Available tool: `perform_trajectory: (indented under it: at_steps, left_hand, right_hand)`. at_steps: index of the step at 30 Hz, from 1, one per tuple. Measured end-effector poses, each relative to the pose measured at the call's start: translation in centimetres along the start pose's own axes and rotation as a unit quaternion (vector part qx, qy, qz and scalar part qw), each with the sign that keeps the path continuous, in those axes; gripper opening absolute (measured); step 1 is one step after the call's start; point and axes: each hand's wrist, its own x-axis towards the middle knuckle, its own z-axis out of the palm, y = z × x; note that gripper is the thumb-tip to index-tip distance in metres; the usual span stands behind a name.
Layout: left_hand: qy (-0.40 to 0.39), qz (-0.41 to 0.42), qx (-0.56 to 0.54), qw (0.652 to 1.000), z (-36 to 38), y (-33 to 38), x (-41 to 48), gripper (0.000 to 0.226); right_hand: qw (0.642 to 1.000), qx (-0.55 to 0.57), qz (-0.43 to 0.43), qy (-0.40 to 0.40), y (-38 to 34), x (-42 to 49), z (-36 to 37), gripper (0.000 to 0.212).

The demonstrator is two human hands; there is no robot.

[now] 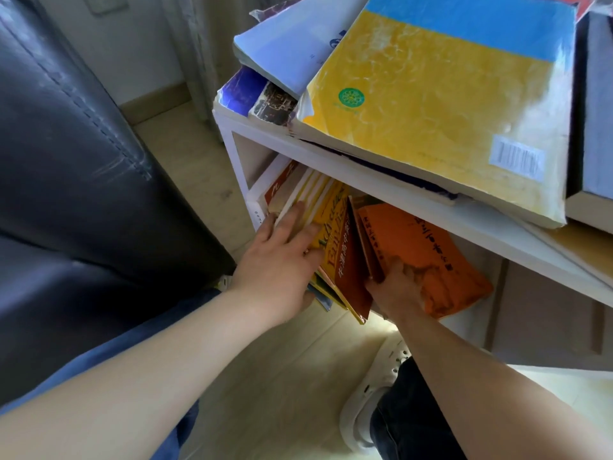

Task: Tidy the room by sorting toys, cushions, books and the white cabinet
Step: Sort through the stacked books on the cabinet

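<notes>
The white cabinet point(381, 180) stands in front of me with an open lower shelf. In that shelf leans a row of books, among them a yellow and dark-red dictionary point(338, 240). My left hand point(282, 250) lies flat on the row of books, fingers spread against their edges. My right hand point(398, 287) grips the lower edge of an orange book point(428, 254) that leans to the right of the dictionary. On the cabinet top lies a large yellow and blue book point(447, 94) on a loose pile of others.
A dark leather sofa point(66, 161) fills the left side, close to the cabinet. A white and blue book point(292, 44) and a grey book point(597, 111) also lie on top. My white shoe point(371, 393) rests on the pale wooden floor point(282, 376) below.
</notes>
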Motion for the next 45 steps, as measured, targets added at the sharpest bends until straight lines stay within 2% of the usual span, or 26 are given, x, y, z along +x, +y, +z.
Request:
perform_trajectory:
  at_steps: [1, 3, 7, 9, 12, 18, 20, 24, 30, 33, 35, 38, 42, 45]
  left_hand:
    - [0.026, 0.015, 0.004, 1.000, -0.1, -0.2, 0.0, 0.056]
    - [0.022, 0.001, -0.009, 1.000, -0.2, -0.4, 0.2, 0.055]
    - [0.036, -0.008, -0.036, 0.999, 0.1, -0.3, 0.2, 0.048]
    - [0.057, 0.004, -0.037, 0.998, 0.4, -0.6, 0.3, 0.047]
    - [0.078, 0.000, -0.054, 0.996, 0.8, -0.8, 0.5, 0.041]
    - [0.031, -0.035, -0.054, 0.997, 0.0, -0.5, 0.5, 0.045]
    - [0.030, -0.044, -0.056, 0.997, 0.1, -0.2, 0.2, 0.043]
    - [0.084, -0.077, -0.021, 0.993, -0.6, 1.8, -0.5, 0.035]
    - [0.006, -0.094, -0.007, 0.996, -0.4, 3.0, 0.5, 0.047]
    - [-0.005, -0.103, 0.002, 0.995, -0.4, 3.3, 0.7, 0.047]
    - [-0.005, -0.100, 0.008, 0.995, -0.4, 3.3, 0.8, 0.048]
    - [-0.011, -0.096, 0.004, 0.995, -0.2, 3.0, 0.6, 0.048]
    - [-0.012, -0.095, -0.011, 0.995, -0.5, 2.6, 0.6, 0.045]
    - [-0.016, -0.095, -0.013, 0.995, -0.7, 2.6, 0.8, 0.044]
  right_hand:
    - [1.000, 0.010, 0.011, -0.010, -0.1, 0.4, 0.4, 0.072]
    - [0.999, 0.029, 0.029, -0.024, -0.5, 1.0, 1.1, 0.083]
    - [0.996, -0.019, 0.081, -0.013, -0.5, 2.1, 1.8, 0.086]
    - [0.994, -0.051, 0.094, 0.002, 0.0, 2.5, 2.2, 0.080]
    - [0.994, -0.082, 0.067, 0.041, 0.5, 2.8, 2.8, 0.060]
    - [0.987, -0.121, -0.020, 0.104, 1.2, 2.2, 1.7, 0.028]
    - [0.984, -0.141, -0.039, 0.104, 1.3, 1.7, 1.1, 0.025]
    - [0.978, -0.187, -0.068, 0.066, 1.8, -0.8, 0.0, 0.023]
    - [0.981, -0.159, -0.097, 0.051, 2.7, -3.5, -1.0, 0.028]
    - [0.988, -0.120, -0.071, 0.065, 2.9, -2.8, -0.1, 0.025]
    - [0.996, -0.080, -0.020, 0.039, 2.6, -2.0, 0.8, 0.034]
    - [0.999, -0.011, 0.038, -0.008, 1.9, -0.8, 1.7, 0.060]
    - [0.999, 0.004, 0.033, -0.029, 1.3, 0.7, 2.1, 0.081]
    - [0.999, -0.023, 0.042, -0.023, 1.1, 1.3, 2.5, 0.080]
